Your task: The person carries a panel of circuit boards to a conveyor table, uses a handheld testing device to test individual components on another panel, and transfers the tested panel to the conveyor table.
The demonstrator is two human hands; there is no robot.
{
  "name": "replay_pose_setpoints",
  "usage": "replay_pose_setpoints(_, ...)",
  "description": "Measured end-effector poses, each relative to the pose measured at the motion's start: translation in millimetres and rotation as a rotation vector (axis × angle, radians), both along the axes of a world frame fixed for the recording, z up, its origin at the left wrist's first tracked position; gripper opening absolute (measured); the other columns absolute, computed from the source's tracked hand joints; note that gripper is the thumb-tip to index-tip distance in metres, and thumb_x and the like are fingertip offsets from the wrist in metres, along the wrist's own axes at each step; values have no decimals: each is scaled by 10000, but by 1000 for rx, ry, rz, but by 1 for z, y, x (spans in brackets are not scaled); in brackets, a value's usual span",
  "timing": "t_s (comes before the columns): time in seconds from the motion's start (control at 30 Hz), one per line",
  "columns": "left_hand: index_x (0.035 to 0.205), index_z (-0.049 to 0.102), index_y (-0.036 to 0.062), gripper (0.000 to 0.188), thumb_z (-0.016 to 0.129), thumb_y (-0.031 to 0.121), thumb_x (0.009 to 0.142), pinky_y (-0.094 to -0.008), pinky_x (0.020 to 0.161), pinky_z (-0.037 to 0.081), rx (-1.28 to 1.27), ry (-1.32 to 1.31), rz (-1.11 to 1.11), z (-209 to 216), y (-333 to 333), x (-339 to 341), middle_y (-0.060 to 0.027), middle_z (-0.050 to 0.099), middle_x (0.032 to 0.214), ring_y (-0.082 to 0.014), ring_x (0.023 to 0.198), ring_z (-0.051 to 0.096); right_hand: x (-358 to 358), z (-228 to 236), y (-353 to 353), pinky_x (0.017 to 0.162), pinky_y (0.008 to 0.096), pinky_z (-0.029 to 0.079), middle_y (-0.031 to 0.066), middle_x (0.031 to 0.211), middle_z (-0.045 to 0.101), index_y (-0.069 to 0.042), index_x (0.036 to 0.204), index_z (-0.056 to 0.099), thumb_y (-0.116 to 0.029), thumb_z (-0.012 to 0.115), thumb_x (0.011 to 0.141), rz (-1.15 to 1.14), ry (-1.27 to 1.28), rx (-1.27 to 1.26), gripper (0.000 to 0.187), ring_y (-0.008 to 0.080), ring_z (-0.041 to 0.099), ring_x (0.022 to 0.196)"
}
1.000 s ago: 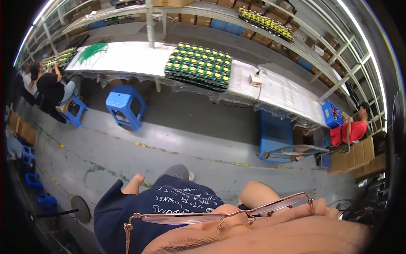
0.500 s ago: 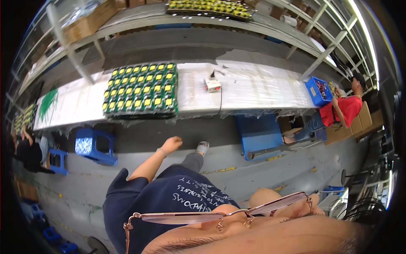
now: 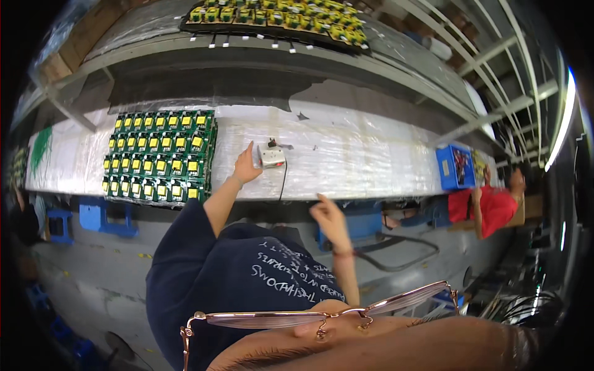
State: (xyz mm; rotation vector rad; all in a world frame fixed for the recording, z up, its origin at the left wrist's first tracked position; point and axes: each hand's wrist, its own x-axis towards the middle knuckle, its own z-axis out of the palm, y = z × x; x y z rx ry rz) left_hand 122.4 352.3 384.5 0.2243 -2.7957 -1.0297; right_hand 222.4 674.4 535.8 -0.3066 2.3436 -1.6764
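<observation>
My left hand (image 3: 247, 167) is over the white-covered bench, fingers and thumb apart, with nothing in it. It is beside a small white socket box (image 3: 271, 159) with a red switch; whether it touches the box I cannot tell. A dark plug-like piece (image 3: 272, 143) is at the box's far side, and a dark cable (image 3: 284, 180) runs from it to the front edge. My right hand (image 3: 331, 221) hangs just short of that edge, fingers apart and loosely bent, holding nothing visible. Left of my left hand, green circuit boards (image 3: 153, 154) with yellow-topped parts stand in close rows.
A shelf (image 3: 142, 55) above the bench carries more yellow parts (image 3: 278, 17). A blue bin (image 3: 455, 168) stands at the right, near a person in red (image 3: 492, 209). Blue stools (image 3: 105, 217) and a cart (image 3: 356, 229) are below the bench.
I have come closer to the bench. My left hand has gone forward over it, beside the socket box, and its fingers have spread. My right hand has come into sight.
</observation>
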Motion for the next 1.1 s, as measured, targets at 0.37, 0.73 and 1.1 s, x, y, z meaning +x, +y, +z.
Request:
replay_pose_setpoints(0.37, 1187, 558, -16, 377, 569, 144, 845, -274, 685, 497, 876, -390, 368, -9, 36, 199, -72, 637, 866, -142, 739, 600, -148, -151, -149, 894, 486, 435, 239, 1165, 563, 44, 1389, 255, -640, 748, 539, -199, 281, 838, 1197, 352, 552, 1087)
replay_pose_setpoints(0.73, 1164, 570, -4, 363, 552, 219, 878, -293, 682, 509, 1085, -133, 758, -21, 154, 264, -106, 623, 985, -177, 787, 598, -163, -149, -58, 837, 473, 471, 189, 999, 653, -5, 1029, 649, -713, 686, 531, -247, 474, 913, 866, 409, 622, 888)
replay_pose_setpoints(1.1, 1002, 638, 77, 229, 576, 256, 872, -325, 785, 532, 984, 165, 727, -2, 170, 279, -97, 628, 1018, -205, 842, 624, -105, -121, -70, 803, 276, 450, 98, 930, 681, -14, 1103, 658, -337, 615, 861, 761, -323, -180, 406, 167, 620, 852)
